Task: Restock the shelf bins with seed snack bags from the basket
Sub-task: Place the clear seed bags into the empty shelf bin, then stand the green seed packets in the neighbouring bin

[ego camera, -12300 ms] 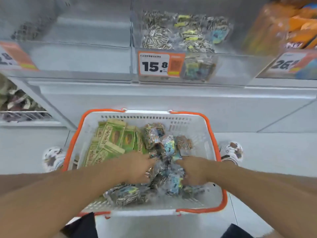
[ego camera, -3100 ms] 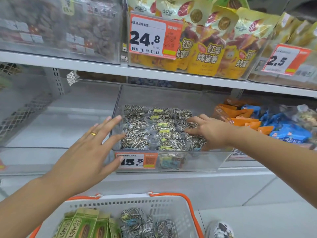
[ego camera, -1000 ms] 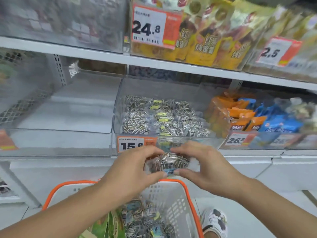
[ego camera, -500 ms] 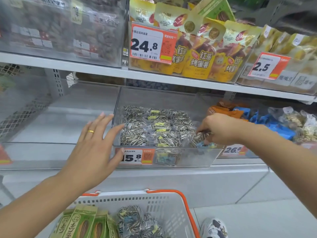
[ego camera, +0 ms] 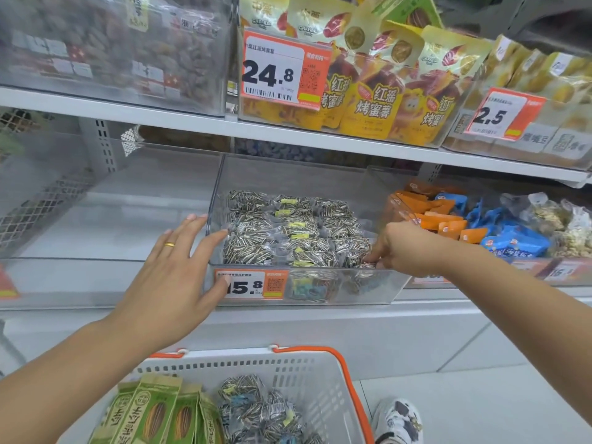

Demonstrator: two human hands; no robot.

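Seed bags: clear striped sunflower-seed packets (ego camera: pixel 290 232) fill the transparent plastic bin (ego camera: pixel 307 293).
Left hand (ego camera: pixel 173 277): spread wide, at bin's 9 o'clock corner.
Right hand (ego camera: pixel 400 248): fingers curled, poking packets at 3 o'clock.

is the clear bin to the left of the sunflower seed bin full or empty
Empty. Through the clear bin only its bare floor and the shelf behind show, while the sunflower seed bin beside it holds rows of seed bags.

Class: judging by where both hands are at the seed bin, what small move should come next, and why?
Probably draw the right hand out of the clear bin and reach down to the basket. Its fingers are tucking a seed bag at the bin's front right corner, the left hand steadies the bin, and striped seed bags remain below.
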